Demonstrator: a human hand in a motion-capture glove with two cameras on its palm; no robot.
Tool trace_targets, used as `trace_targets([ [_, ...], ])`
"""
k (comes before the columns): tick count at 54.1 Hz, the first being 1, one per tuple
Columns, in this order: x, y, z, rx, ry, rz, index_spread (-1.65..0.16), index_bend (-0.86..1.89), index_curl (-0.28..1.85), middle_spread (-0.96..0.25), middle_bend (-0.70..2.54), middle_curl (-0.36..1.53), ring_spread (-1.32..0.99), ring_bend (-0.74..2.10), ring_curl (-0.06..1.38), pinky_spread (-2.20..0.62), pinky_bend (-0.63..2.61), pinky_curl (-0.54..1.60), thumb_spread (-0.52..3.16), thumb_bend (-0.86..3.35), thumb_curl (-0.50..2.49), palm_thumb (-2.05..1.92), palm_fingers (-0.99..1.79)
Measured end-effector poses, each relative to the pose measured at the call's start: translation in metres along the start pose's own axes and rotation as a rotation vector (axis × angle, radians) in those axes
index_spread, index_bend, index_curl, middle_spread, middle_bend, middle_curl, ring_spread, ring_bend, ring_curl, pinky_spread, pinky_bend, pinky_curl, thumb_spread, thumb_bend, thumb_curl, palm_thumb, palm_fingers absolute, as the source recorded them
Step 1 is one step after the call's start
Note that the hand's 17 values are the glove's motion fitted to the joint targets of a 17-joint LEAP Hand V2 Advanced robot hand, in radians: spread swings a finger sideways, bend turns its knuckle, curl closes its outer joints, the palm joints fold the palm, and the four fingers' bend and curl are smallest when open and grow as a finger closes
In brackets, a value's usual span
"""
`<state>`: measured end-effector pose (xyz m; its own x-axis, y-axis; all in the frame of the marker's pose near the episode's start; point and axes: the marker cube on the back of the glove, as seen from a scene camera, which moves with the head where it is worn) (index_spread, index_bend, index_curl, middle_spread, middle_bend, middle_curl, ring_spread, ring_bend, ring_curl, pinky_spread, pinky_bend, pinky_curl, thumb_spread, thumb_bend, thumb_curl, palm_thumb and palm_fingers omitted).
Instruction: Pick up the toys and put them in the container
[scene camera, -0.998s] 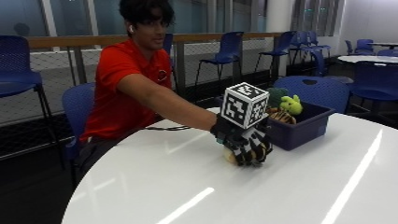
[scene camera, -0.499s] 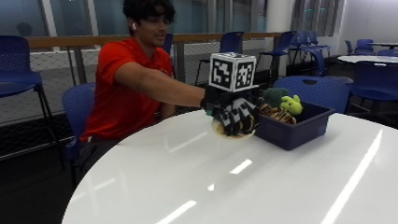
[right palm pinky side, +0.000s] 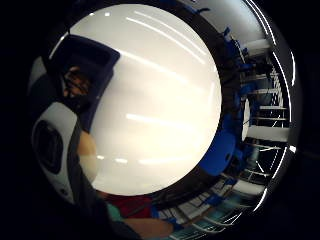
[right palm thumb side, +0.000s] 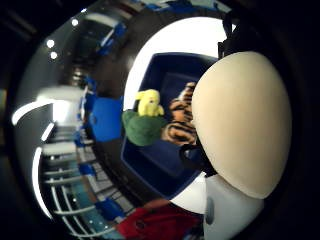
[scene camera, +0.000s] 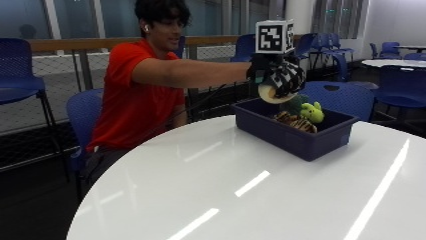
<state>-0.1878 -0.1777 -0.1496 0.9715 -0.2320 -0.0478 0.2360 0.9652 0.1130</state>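
A person in a red shirt sits at a round white table (scene camera: 219, 190) and reaches the gloved right hand (scene camera: 279, 76) out over a dark blue container (scene camera: 293, 135) that stands on the table near its far edge. The grip is curled round a pale, cream-coloured rounded toy (scene camera: 268, 94), which shows below the gloved fingers and is held in the air above the near end of the container, apart from its rim. From the thumb side palm view the same cream toy (right palm thumb side: 242, 122) fills much of the picture, close against the palm, with the open container (right palm thumb side: 150, 170) beyond it. Two toys already lie inside: a green and yellow plush toy (scene camera: 307, 111) toward the far side and an orange-and-black striped plush toy (scene camera: 293, 121) just beside it, the two apparently touching, though the container wall hides their lower parts. The little finger side palm view shows the bare white table and one corner of the container (right palm pinky side: 92, 60).
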Motion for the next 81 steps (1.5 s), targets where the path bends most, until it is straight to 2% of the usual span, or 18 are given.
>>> trace_targets([
  [5, -0.022, 0.003, -0.007, 0.016, 0.019, -0.14, -0.48, 0.17, 0.49, -0.5, 0.57, 0.65, -0.5, 0.99, 0.52, -0.46, 0.96, 0.42, 0.58, 0.03, 0.91, 0.69, 1.05],
  [9, -0.045, 0.001, -0.009, 0.029, -0.001, -0.076, -0.48, 0.16, 0.5, -0.5, 0.56, 0.67, -0.5, 0.99, 0.53, -0.46, 0.97, 0.42, 0.58, 0.02, 0.93, 0.69, 1.05],
  [17, -0.087, 0.003, -0.008, 0.087, -0.023, -0.123, -0.48, 0.15, 0.52, -0.51, 0.53, 0.7, -0.5, 1.0, 0.53, -0.46, 0.97, 0.42, 0.59, -0.01, 0.95, 0.68, 1.01],
  [21, -0.093, 0.0, -0.001, 0.081, 0.005, -0.078, -0.48, 0.15, 0.53, -0.52, 0.5, 0.71, -0.5, 0.98, 0.53, -0.46, 0.98, 0.42, 0.6, -0.01, 0.96, 0.67, 0.97],
  [23, -0.094, 0.001, 0.005, 0.062, 0.042, -0.118, -0.48, 0.15, 0.54, -0.52, 0.48, 0.71, -0.5, 0.98, 0.54, -0.45, 0.98, 0.42, 0.6, -0.02, 0.96, 0.66, 0.95],
  [26, -0.093, 0.005, 0.014, 0.016, 0.106, -0.251, -0.48, 0.13, 0.54, -0.52, 0.41, 0.7, -0.51, 0.93, 0.52, -0.45, 1.03, 0.43, 0.65, -0.02, 0.96, 0.64, 0.8],
  [27, -0.093, 0.005, 0.016, 0.0, 0.113, -0.25, -0.47, 0.11, 0.54, -0.5, 0.35, 0.68, -0.5, 0.9, 0.52, -0.42, 1.04, 0.44, 0.69, -0.03, 0.95, 0.6, 0.64],
  [29, -0.098, 0.005, 0.02, -0.033, 0.098, -0.176, -0.46, 0.14, 0.56, -0.48, 0.35, 0.69, -0.48, 0.89, 0.53, -0.38, 1.0, 0.44, 0.78, -0.04, 0.92, 0.54, 0.52],
  [31, -0.103, 0.006, 0.022, -0.064, 0.061, -0.125, -0.46, 0.24, 0.59, -0.44, 0.25, 0.66, -0.43, 0.79, 0.51, -0.3, 0.96, 0.44, 0.87, -0.11, 0.87, 0.38, 0.27],
  [33, -0.104, 0.008, 0.024, -0.09, 0.02, -0.121, -0.44, 0.18, 0.57, -0.37, 0.2, 0.64, -0.36, 0.68, 0.48, -0.23, 0.98, 0.45, 0.94, -0.11, 0.81, 0.3, 0.02],
  [38, -0.105, 0.016, 0.021, -0.1, -0.056, -0.175, -0.41, 0.15, 0.51, -0.26, 0.17, 0.59, -0.21, 0.43, 0.38, -0.1, 0.93, 0.39, 1.02, -0.12, 0.68, 0.05, -0.21],
  [42, -0.094, 0.019, 0.016, -0.062, -0.01, -0.148, -0.39, 0.14, 0.48, -0.2, 0.14, 0.55, -0.14, 0.33, 0.33, -0.03, 0.89, 0.36, 1.05, -0.09, 0.61, -0.05, -0.21],
  [46, -0.076, 0.024, 0.012, -0.035, 0.06, -0.185, -0.38, 0.13, 0.45, -0.15, 0.14, 0.51, -0.09, 0.28, 0.31, 0.01, 0.87, 0.35, 1.07, -0.07, 0.55, -0.07, -0.19],
  [53, -0.066, 0.036, 0.009, -0.033, 0.001, -0.12, -0.37, 0.14, 0.41, -0.11, 0.14, 0.46, -0.03, 0.24, 0.3, 0.05, 0.84, 0.33, 1.08, -0.07, 0.46, -0.08, -0.16],
  [75, -0.004, 0.105, 0.015, -0.038, -0.017, -0.07, -0.36, 0.16, 0.36, -0.08, 0.15, 0.36, 0.0, 0.18, 0.3, 0.09, 0.76, 0.31, 1.09, -0.06, 0.31, -0.07, -0.12],
  [81, 0.027, 0.125, 0.011, 0.006, -0.035, -0.047, -0.36, 0.17, 0.36, -0.08, 0.15, 0.34, 0.0, 0.18, 0.29, 0.09, 0.73, 0.3, 1.09, -0.06, 0.29, -0.06, -0.12],
])
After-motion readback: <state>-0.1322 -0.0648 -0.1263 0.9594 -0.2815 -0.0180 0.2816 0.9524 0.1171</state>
